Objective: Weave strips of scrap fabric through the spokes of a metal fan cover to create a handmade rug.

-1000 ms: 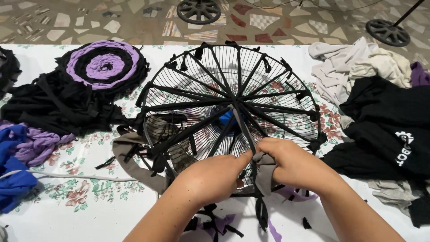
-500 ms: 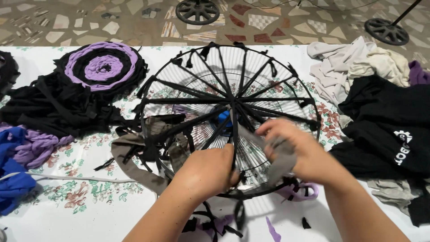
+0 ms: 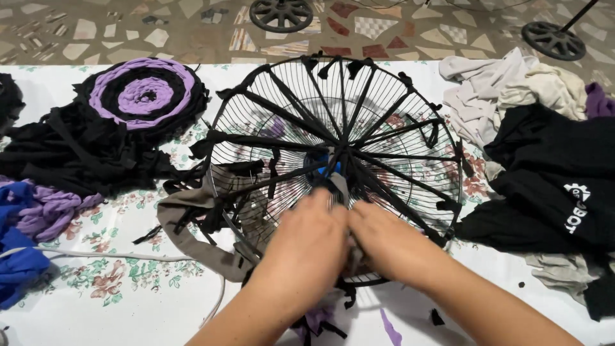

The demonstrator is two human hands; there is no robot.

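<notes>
We count one round wire fan guard (image 3: 384, 109) under our fingers, one purple-and-black woven round mat (image 3: 142, 97) far left of them, and two dark wheels (image 3: 280, 13) on the floor beyond them. Our two hands meet at the guard's centre.

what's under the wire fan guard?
Under the wire fan guard: the floral tablecloth and a grey-brown cloth, seen through the wires. Both hands cover its near edge, hiding whatever lies there.

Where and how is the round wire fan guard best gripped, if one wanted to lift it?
Likely the outer rim of the wire fan guard, at its bare left side, from outside. The hub is crowded with black strips and both hands, left hand and right hand.
</notes>
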